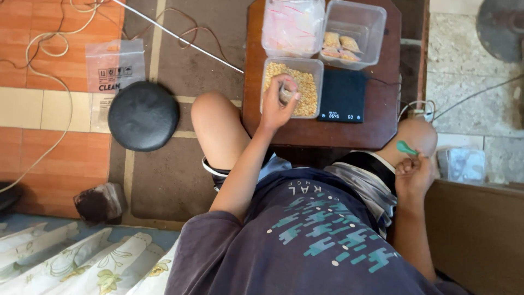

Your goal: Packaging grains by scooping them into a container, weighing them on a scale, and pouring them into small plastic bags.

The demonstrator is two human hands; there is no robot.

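My left hand [279, 101] is closed around a small clear bag [286, 92], holding it over the tub of yellow kernels [307, 87] at the near left part of the small wooden table [305, 134]. A black scale [343, 95] sits just beside the tub, toward the right edge. My right hand [413, 172] rests off the table by my knee, fingers pinching a green spoon [406, 147].

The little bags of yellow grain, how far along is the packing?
Done: a few filled small bags lie in the clear tub at the back right. In hand: the left hand holds a small clear bag over the tub of yellow grain; the right hand rests by the knee with a green scoop. Left: the grain tub looks nearly full, the empty bags tub is stocked, and nothing lies on the black scale.
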